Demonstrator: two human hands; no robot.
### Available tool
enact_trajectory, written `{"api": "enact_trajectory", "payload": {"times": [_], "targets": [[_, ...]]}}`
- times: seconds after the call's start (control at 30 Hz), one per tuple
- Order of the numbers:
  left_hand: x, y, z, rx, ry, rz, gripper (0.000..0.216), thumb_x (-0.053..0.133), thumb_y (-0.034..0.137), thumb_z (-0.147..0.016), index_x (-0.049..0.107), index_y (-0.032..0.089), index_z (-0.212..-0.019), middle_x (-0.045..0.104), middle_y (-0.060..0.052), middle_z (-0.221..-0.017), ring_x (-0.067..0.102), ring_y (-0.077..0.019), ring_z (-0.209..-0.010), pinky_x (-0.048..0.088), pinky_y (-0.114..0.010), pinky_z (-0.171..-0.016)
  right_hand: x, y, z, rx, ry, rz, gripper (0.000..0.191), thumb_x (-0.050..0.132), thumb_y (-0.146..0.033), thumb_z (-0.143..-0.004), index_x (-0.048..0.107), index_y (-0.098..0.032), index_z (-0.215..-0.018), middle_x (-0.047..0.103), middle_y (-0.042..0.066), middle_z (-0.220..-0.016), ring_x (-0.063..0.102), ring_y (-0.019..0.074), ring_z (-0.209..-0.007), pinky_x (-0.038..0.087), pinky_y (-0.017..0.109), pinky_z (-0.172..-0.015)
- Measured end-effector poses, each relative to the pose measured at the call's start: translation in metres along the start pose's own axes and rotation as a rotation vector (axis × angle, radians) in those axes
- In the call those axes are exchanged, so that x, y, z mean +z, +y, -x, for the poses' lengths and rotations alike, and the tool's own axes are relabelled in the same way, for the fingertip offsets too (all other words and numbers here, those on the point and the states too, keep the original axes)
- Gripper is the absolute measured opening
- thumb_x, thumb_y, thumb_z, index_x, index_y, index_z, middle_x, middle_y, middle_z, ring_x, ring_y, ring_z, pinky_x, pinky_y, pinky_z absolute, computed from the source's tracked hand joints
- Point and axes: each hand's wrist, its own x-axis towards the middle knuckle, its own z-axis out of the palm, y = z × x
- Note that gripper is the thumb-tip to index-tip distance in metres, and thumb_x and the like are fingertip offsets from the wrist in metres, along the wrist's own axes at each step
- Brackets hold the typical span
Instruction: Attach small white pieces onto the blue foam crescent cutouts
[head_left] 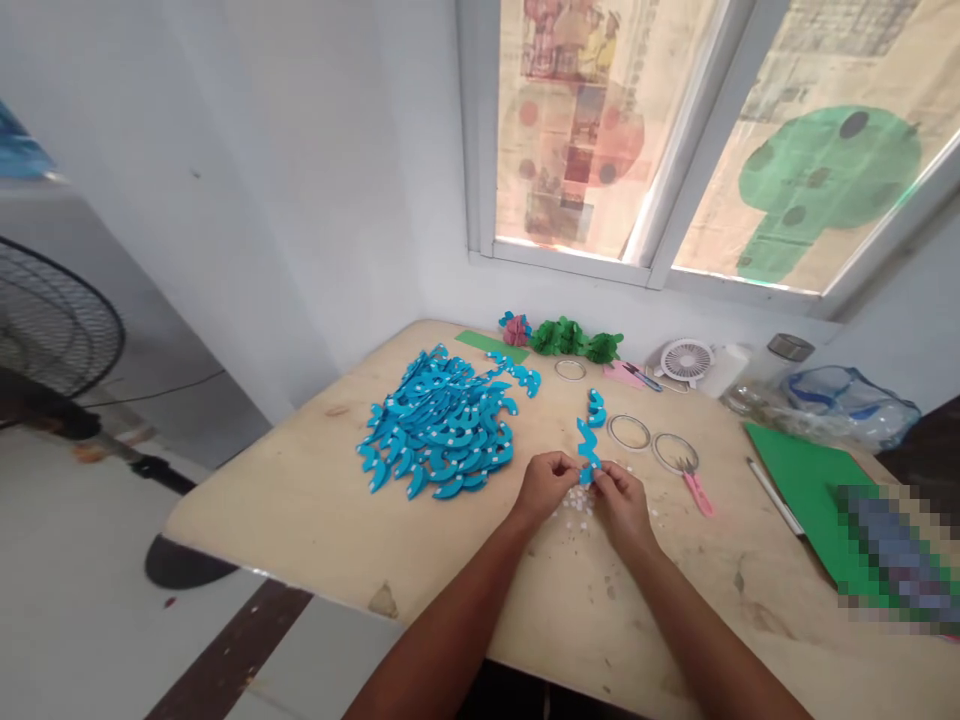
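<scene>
In the head view, my right hand (624,502) pinches the lower end of a wavy blue cut-out strip (586,440). My left hand (546,488) has its fingertips pressed together at the strip's left side; whether they grip the strip or something smaller is too small to tell. Another curved blue piece (596,410) lies just beyond. Small white scraps (576,508) are scattered on the table under my hands. To the left spreads a large heap of blue curved cut-outs (442,425), many bearing small white squares.
Metal rings (628,432) and pink-handled scissors (697,492) lie on the wooden table (300,500) at right. Green paper flowers (566,337), a pink flower (516,330) and a small white fan (686,360) stand along the wall. A green sheet (799,490) covers the right side.
</scene>
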Motion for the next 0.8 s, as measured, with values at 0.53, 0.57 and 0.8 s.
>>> {"api": "enact_trajectory", "payload": {"times": [0.53,0.57,0.8], "targets": [[0.001,0.000,0.003,-0.034,-0.049,0.089,0.008,0.052,0.016,-0.057,0.054,0.017,-0.049,0.056,0.001,-0.049,0.060,-0.0176,-0.065,0.040,-0.024,-0.056,0.000,-0.021,-0.003,0.286,-0.091,-0.389,0.030,0.060,-0.047,-0.071,0.063,-0.017,-0.069,0.063,0.004,-0.062,0.049,0.0136,-0.049,0.037,0.027,-0.046],[0.001,0.001,0.004,-0.038,-0.058,0.098,0.009,0.052,0.016,-0.057,0.054,0.017,-0.048,0.056,0.001,-0.049,0.060,-0.0176,-0.066,0.040,-0.023,-0.055,-0.001,-0.021,-0.003,0.299,-0.088,-0.404,0.030,0.061,-0.047,-0.070,0.063,-0.017,-0.069,0.064,0.004,-0.064,0.050,0.0137,-0.050,0.038,0.026,-0.046],[0.002,0.006,0.006,-0.063,-0.111,0.134,0.011,0.054,0.019,-0.056,0.053,0.016,-0.046,0.052,0.001,-0.043,0.058,-0.0158,-0.059,0.035,-0.021,-0.048,-0.005,-0.018,-0.005,0.291,-0.107,-0.505,0.026,0.067,-0.040,-0.068,0.064,-0.017,-0.079,0.065,0.004,-0.070,0.056,0.0146,-0.057,0.040,0.024,-0.047]]}}
